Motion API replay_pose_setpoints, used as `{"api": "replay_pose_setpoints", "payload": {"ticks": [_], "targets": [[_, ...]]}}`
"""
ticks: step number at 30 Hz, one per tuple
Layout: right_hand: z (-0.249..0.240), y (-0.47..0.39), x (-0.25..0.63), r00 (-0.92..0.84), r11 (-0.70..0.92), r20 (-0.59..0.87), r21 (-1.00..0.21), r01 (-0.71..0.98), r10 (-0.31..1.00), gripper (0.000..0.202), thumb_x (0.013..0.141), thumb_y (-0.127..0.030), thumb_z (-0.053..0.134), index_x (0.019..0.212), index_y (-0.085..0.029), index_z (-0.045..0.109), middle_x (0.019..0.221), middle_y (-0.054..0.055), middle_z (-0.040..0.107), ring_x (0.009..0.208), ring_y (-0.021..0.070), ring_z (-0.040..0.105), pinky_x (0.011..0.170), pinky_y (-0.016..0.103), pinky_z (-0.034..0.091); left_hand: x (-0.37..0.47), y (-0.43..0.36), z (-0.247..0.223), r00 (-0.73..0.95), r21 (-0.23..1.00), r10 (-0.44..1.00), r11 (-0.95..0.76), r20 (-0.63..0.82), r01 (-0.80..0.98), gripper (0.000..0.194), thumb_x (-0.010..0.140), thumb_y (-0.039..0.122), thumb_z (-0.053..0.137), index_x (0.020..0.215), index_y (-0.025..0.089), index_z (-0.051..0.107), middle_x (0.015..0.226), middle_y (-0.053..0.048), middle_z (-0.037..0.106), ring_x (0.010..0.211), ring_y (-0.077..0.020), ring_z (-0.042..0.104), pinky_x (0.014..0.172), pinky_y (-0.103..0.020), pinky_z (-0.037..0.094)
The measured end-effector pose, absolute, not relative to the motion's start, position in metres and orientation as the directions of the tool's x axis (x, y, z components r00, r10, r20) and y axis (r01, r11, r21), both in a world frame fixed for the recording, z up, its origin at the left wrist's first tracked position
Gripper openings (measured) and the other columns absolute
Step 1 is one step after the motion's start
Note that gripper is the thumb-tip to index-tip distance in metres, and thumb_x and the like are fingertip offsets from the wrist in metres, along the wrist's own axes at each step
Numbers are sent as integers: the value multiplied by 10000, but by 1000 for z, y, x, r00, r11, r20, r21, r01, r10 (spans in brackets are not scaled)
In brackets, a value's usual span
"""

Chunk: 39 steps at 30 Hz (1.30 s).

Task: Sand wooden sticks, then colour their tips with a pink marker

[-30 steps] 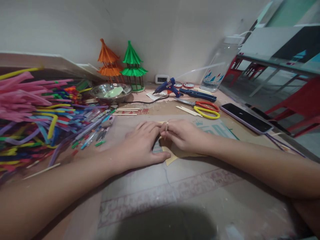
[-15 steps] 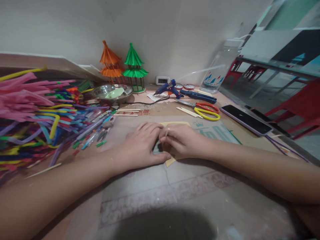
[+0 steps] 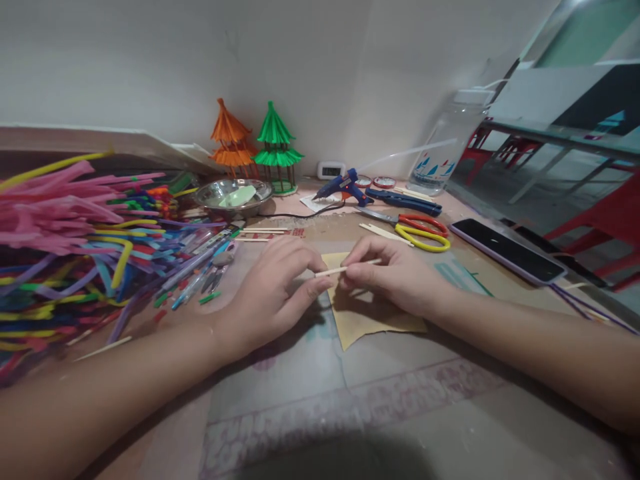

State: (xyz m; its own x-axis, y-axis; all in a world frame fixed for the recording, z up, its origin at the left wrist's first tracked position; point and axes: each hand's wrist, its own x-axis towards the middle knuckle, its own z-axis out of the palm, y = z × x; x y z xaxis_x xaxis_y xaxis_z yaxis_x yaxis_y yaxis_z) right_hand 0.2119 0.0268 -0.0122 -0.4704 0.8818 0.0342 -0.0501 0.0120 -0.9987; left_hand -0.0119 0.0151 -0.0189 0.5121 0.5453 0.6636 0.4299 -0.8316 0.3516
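"One quick question: what just changed?"

"A moment ago my thin stick (image 3: 331, 272) stood almost on end in my right hand (image 3: 407, 280), with just a tip showing. Now it lies sideways, its ends near nine and three o'clock."

"What are your fingers doing?"

"My right fingers pinch it against the thumb. My left hand (image 3: 280, 283) was flatter, and now it is curled, with thumb and pointer at the stick's nine o'clock end. I can't tell if they squeeze it or just touch."

"Where is the stick?"

"Over the yellow sheet (image 3: 357, 320), between my hands. I can't tell if it touches the sheet. More of the sheet shows now, down toward six o'clock."

"What does that mean?"

"I think I'm changing my hold, and more of the stick's side is easy to see."

"Did other stuff move?"

"Not that I can see. Going around from the stick, the glue gun (image 3: 336, 187) is at twelve, the scissors (image 3: 403, 220) near two, the phone (image 3: 507, 250) at three, and the fuzzy stick pile (image 3: 100, 233) at nine."
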Motion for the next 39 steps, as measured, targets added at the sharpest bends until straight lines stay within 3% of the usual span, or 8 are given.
{"api": "replay_pose_setpoints", "payload": {"ticks": [3,8,22,29,32,36,38,39], "targets": [[-8,18,209,-468,26,-5,-998,60,884,233,783,-328,825,795,-182,644,719,6,727,670,146,696,662,284,567,-11,11,-10,446,404,600,-790,665,461,193,1022,293,538,851,216,582,870,-11,656,873,-177,587,854,-337,441],[-8,12,204,-567,166,72,-980,114,820,114,860,-277,734,873,-172,694,827,35,761,775,151,706,764,295,560,-9,7,-6,407,460,643,-757,649,464,175,1005,329,587,874,222,630,912,-5,695,896,-167,618,879,-317,467],[-13,13,207,-628,223,111,-969,103,771,171,971,-310,636,953,-148,689,916,63,760,844,149,707,827,309,555,-10,4,-5,335,519,701,-700,629,490,156,977,359,626,1059,239,683,1043,-20,743,1048,-197,664,975,-358,500],[-9,9,205,-638,247,104,-959,138,763,152,938,-312,627,898,-166,647,834,50,740,781,163,694,759,310,545,-9,3,1,345,551,688,-722,639,419,208,1005,351,574,861,226,657,883,-11,704,871,-170,645,835,-315,504],[4,18,211,-528,401,183,-852,335,829,143,907,-316,638,876,-179,666,814,36,712,754,169,658,691,288,498,-14,12,3,321,543,721,-681,614,492,271,1031,380,489,862,222,631,889,-23,683,884,-186,631,845,-334,495],[18,58,236,-420,578,398,-515,633,815,141,891,-274,631,811,-168,677,816,56,685,763,184,605,690,295,428,-31,44,-2,329,399,776,-578,538,712,436,1044,421,351,719,213,552,780,-38,628,813,-219,596,824,-375,486],[18,80,252,-394,518,357,-391,761,847,157,895,-256,622,782,-161,676,793,65,677,752,191,592,680,297,397,-44,63,-6,364,302,794,-544,486,783,361,1011,374,369,821,201,622,881,-70,671,881,-248,624,848,-392,498],[16,89,259,-383,481,318,-333,811,867,158,900,-252,612,795,-159,683,801,70,681,746,195,591,668,297,384,-50,71,-7,371,273,800,-532,471,802,290,979,314,396,996,194,660,1022,-88,699,969,-255,645,883,-386,504]]}}
